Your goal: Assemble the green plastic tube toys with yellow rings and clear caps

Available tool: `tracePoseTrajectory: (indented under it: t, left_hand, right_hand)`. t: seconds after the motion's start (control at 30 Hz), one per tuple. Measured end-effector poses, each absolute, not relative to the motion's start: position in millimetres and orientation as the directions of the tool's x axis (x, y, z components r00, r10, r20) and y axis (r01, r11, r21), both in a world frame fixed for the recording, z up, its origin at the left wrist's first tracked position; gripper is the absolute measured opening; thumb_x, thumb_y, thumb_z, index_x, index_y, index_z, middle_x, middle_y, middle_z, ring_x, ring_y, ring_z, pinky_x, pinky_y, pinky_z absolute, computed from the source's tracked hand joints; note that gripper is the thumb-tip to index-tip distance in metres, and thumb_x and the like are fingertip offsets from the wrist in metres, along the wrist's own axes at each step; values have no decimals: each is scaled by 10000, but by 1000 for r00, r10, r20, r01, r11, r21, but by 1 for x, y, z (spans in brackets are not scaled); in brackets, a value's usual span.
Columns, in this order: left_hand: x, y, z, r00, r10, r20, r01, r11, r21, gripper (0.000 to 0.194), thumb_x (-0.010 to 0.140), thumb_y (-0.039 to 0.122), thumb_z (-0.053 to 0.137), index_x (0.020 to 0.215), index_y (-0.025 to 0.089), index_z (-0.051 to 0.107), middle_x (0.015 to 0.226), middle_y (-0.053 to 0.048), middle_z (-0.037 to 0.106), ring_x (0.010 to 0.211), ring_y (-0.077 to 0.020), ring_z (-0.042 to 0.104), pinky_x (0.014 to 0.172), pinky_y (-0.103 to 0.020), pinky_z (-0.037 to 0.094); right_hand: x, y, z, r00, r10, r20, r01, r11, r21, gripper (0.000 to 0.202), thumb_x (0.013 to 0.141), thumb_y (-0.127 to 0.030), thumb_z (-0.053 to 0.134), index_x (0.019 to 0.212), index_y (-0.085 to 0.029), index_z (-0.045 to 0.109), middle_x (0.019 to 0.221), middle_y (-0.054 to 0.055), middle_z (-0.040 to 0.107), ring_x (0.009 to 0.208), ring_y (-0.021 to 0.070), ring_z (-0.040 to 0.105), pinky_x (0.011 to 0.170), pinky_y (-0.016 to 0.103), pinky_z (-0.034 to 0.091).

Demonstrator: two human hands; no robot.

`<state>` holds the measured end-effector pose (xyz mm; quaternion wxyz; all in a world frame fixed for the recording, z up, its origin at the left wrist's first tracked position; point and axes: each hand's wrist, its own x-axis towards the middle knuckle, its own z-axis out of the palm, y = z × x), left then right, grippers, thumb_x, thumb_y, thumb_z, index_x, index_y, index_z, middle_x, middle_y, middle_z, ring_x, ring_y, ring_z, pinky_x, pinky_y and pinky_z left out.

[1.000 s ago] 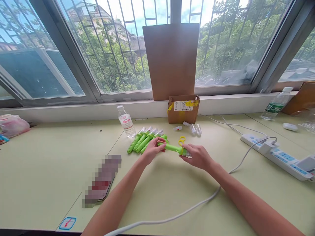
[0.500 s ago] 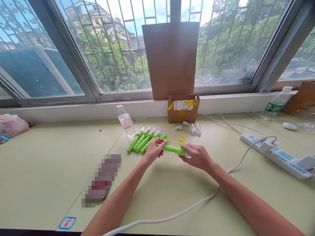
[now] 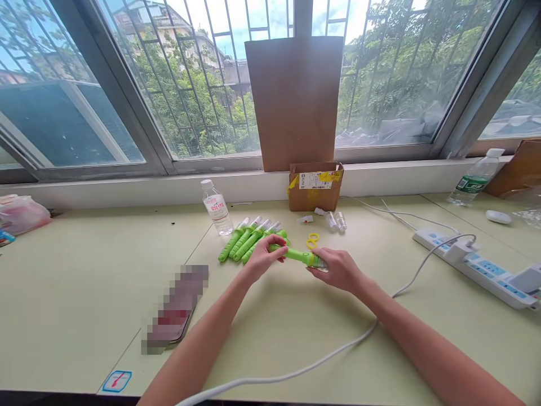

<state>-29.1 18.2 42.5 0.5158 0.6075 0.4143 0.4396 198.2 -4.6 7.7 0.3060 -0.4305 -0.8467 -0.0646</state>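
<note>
A green tube-shaped piece [image 3: 299, 256] is held level above the table between both hands. My left hand [image 3: 266, 252] has its fingers closed round the left end. At the other end, my right hand [image 3: 338, 267] grips the part with a yellow ring and a clear tip, which its fingers partly hide. Several similar green pieces with clear tips [image 3: 245, 241] lie side by side just beyond my left hand. Yellow rings [image 3: 312, 241] rest on the table behind the held piece. Clear caps [image 3: 336, 221] and a small white piece [image 3: 305, 219] lie farther back.
A water bottle [image 3: 217, 208] stands behind the green pieces, and a cardboard box [image 3: 315, 192] by the window sill. A blurred phone [image 3: 177, 310] lies left. A white cable [image 3: 296, 373] runs under my right forearm; a power strip [image 3: 482, 269] is at right.
My left hand's fingers have shifted slightly on the green piece, and its left end shows more between them. My right hand has hardly moved.
</note>
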Motion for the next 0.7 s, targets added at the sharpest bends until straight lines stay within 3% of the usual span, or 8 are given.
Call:
tracePoseTrajectory:
  t: [0.13,0.23,0.33,0.43,0.53,0.6,0.7]
  left_hand:
    - [-27,19,38,193,980,36,119,-60,991,378,778,528,590,786,151,559,588,11,555,416,-88,524,344,-188,380]
    - [-28,20,37,152,988,-6,198,-24,980,386,750,532,624,738,152,556,489,42,493,321,-59,425,288,-173,280]
    - [-30,20,40,189,982,-4,141,-23,990,354,690,466,710,756,149,565,619,11,578,378,-59,482,333,-179,345]
    - [-32,19,44,252,967,36,104,-64,992,339,659,409,749,778,144,575,710,-8,611,489,-84,566,497,-226,486]
    - [-33,19,46,314,947,74,106,-112,988,345,638,399,764,785,144,583,774,-20,623,581,-102,597,608,-256,524]
    - [-32,18,46,330,941,69,104,-109,989,359,644,421,755,802,147,584,789,-27,625,595,-108,602,583,-249,521]
    - [-32,18,44,288,958,2,135,-43,990,392,711,519,666,801,149,573,681,-13,599,475,-95,559,407,-206,435]
  right_hand:
    - [197,-5,9,-464,593,658,765,643,-40,208,829,-342,558,956,-187,614,680,4,645,535,119,537,491,240,289]
    - [197,-5,9,-494,526,692,752,658,36,210,835,-329,554,971,-182,615,678,7,640,538,116,535,504,243,295]
    - [197,-5,8,-499,524,690,752,658,44,204,837,-333,556,955,-177,613,695,13,647,551,116,546,514,244,303]
    - [199,-4,7,-481,576,661,766,643,-3,222,831,-359,564,949,-176,607,709,12,651,558,117,553,504,243,303]
    - [201,-3,7,-471,610,637,770,637,-40,241,827,-385,565,955,-185,605,716,9,652,563,117,555,499,241,305]
    - [201,-4,7,-472,603,643,768,640,-36,242,833,-385,559,964,-188,606,707,8,646,556,115,548,496,239,302]
    - [199,-5,8,-492,551,674,752,659,11,219,855,-360,540,971,-189,611,703,10,641,555,114,539,508,241,309]
